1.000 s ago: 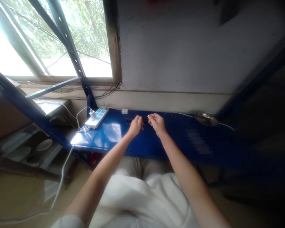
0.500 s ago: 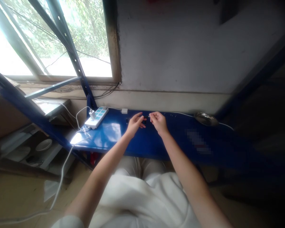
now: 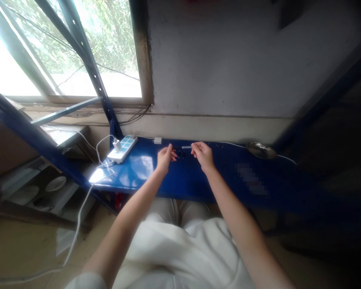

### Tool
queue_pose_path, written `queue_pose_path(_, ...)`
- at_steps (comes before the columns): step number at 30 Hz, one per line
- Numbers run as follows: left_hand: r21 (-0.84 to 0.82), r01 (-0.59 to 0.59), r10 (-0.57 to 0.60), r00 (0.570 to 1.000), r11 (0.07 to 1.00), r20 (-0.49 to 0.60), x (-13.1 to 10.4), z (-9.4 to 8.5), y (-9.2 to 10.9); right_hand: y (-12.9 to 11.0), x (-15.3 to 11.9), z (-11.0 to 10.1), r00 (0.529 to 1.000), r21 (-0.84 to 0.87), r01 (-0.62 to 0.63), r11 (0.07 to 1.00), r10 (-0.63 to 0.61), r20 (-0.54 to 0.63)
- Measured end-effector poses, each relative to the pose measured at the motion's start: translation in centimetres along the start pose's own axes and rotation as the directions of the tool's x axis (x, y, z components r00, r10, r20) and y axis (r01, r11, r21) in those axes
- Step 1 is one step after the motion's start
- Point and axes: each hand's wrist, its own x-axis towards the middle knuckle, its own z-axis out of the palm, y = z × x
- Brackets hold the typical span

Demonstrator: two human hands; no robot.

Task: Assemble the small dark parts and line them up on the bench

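Note:
Over the blue table [image 3: 180, 182], my right hand [image 3: 202, 155] pinches one end of a thin, light-coloured rod [image 3: 186, 147] that points left. My left hand [image 3: 166, 158] is closed, thumb raised against the fingers, on a small dark item that I cannot make out. The rod's left end lies close to this dark item; whether they touch is unclear. Small black pieces [image 3: 181, 154] show on the table between my hands. Several tiny bits [image 3: 219, 146] lie near the back edge, right of my right hand.
A white power strip [image 3: 123, 148] with a plugged-in adapter stands at the table's left. Behind my left hand is a white block [image 3: 157, 141]. A shiny metal bowl [image 3: 261, 150] sits at the back right by a white cable. Blue frame posts [image 3: 92, 64] rise on the left.
My left hand has moved left, away from my right hand, which has shifted slightly right. The light rod and the black pieces between the hands now show more.

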Motion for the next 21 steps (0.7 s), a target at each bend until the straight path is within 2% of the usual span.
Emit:
queue_pose_path(4, 0.055, 0.039, -0.044, 0.994, 0.998, 0.096, -0.3, 0.1, -0.1, 0.3, 0.0, 0.1, 0.998, -0.04, 0.026, 0.999, -0.029, -0.064)
queue_pose_path(7, 0.079, 0.03, -0.042, 0.987, 0.996, 0.156, -0.4, 0.5, -0.1, 0.5, -0.2, 0.6, 0.999, -0.081, 0.045, 0.996, -0.045, -0.002)
queue_pose_path(11, 0.075, 0.001, -0.008, 0.996, 0.997, 0.091, -0.3, 0.8, -0.2, 1.0, -0.5, 1.1, 0.99, -0.121, 0.036, 0.992, -0.019, 0.141)
queue_pose_path(14, 0.099, 0.009, -0.014, 0.999, 0.995, 0.05, -0.2, 0.8, -0.2, 1.5, -0.6, 1.1, 0.984, -0.152, 0.006, 0.988, 0.021, 0.175)
queue_pose_path(18, 0.121, -0.041, 0.034, 0.998, 0.992, 0.058, -0.2, 0.9, -0.1, 1.8, -0.6, 1.2, 0.972, -0.168, -0.036, 0.985, 0.074, 0.223)
queue_pose_path(21, 0.17, -0.123, 0.108, 0.99, 0.978, 0.095, -0.2, 0.9, 0.0, 2.1, -0.5, 1.4, 0.966, -0.187, 0.006, 0.982, 0.043, 0.254)
